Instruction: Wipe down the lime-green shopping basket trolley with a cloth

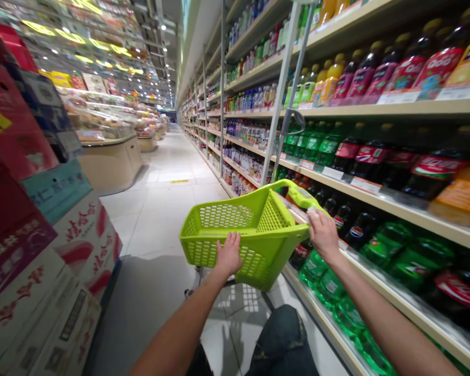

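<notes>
A lime-green plastic shopping cart [274, 256] stands turned sideways in front of my knees, its basket walls full of holes. My left hand [229, 253] is on the near side wall, fingers closed over the top rim. At the cart's right end, my right hand [323, 230] grips the push handle [303, 197]. A small white bit shows by its fingertips, too small to name. No goods show in the visible part of the basket. Part of the cart's frame and wheels is hidden beneath it.
Shelves of drink bottles [376, 156] line the right side, close to the cart. Stacked cartons [82, 235] rise on the left. A pale tiled aisle [168, 190] runs ahead past a rounded display counter [109, 162]. A metal post [282, 94] stands at the shelves.
</notes>
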A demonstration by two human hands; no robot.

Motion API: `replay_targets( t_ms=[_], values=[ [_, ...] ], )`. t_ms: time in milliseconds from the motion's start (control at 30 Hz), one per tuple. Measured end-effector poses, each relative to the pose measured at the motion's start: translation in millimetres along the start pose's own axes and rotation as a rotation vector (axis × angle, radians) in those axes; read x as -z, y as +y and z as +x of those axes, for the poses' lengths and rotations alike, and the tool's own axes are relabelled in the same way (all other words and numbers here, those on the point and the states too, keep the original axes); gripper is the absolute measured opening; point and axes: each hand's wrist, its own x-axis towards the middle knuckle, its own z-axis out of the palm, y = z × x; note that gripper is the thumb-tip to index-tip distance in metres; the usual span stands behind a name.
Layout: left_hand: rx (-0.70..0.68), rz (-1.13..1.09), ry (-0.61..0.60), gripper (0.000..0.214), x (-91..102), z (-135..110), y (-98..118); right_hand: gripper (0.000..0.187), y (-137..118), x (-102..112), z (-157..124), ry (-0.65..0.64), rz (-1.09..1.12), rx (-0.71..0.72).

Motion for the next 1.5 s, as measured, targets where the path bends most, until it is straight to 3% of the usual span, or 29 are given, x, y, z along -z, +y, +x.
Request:
replay_targets(
  t_ms=[133, 200, 267, 367, 433, 600, 667, 767, 833, 900, 1000, 1067, 1133, 1233, 1300, 1367, 1500],
  values=[
    [-0.010, 0.029, 0.029, 0.076, -1.8, 0.4, -4.8, 0.037, -45.1, -14.7, 0.3, -0.075, 0.132, 0.195],
    [-0.023, 0.042, 0.044, 0.075, -2.7, 1.0, -9.4, 0.039, -49.6, -16.0, 1.9, -0.119, 0.177, 0.280],
    [-0.021, 0.045, 0.053, 0.073, -2.8, 1.7, -12.1, 0.036, -32.8, -9.7, 4.7, -0.109, 0.146, 0.216],
    [0.010, 0.029, 0.034, 0.073, -0.8, 2.3, -8.7, 0.031, -2.0, 1.8, 7.5, -0.012, 0.048, -0.030],
    [0.014, 0.016, 0.017, 0.074, 1.5, 1.8, -2.9, 0.031, -3.7, 1.4, 5.6, 0.014, 0.043, -0.085],
    [-0.019, 0.039, 0.018, 0.073, 1.9, -1.2, 6.2, 0.038, -46.7, -15.5, -5.1, -0.125, 0.193, 0.247],
    [-0.026, 0.063, 0.030, 0.073, -1.2, -1.5, 6.3, 0.037, -34.1, -13.8, -4.6, -0.095, 0.164, 0.202],
    [0.002, 0.084, 0.044, 0.074, -7.0, -0.1, 8.1, 0.033, 10.4, -4.9, 1.9, 0.037, 0.073, -0.054],
    [0.031, 0.096, 0.043, 0.075, -9.7, 1.9, 11.9, 0.034, 25.8, -4.0, 5.2, 0.081, 0.061, -0.148],
    [0.050, 0.107, 0.032, 0.076, -10.3, 4.3, 16.5, 0.036, 15.7, -10.6, 4.5, 0.062, 0.111, -0.110],
    [0.063, 0.113, 0.015, 0.076, -8.6, 7.2, 20.3, 0.039, -23.7, -25.8, -1.4, -0.029, 0.239, 0.101],
    [0.064, 0.114, 0.010, 0.075, -7.1, 8.1, 19.3, 0.041, -36.6, -31.1, -3.3, -0.079, 0.291, 0.206],
    [0.084, 0.114, 0.011, 0.073, -6.4, 8.0, 16.1, 0.041, -27.0, -30.3, -0.7, -0.076, 0.275, 0.175],
    [0.116, 0.117, 0.023, 0.072, -6.7, 7.2, 12.1, 0.037, 5.0, -25.1, 6.4, 0.010, 0.191, -0.054],
    [0.118, 0.118, 0.025, 0.071, -6.7, 6.9, 11.7, 0.037, 10.3, -24.5, 7.7, 0.043, 0.172, -0.129],
    [0.105, 0.122, 0.023, 0.071, -5.7, 6.3, 11.6, 0.038, -6.0, -28.1, 4.5, 0.022, 0.201, -0.074],
    [0.052, 0.132, 0.039, 0.069, -2.9, 2.1, 4.0, 0.043, -49.7, -38.1, -2.9, -0.111, 0.293, 0.192]
  ],
)
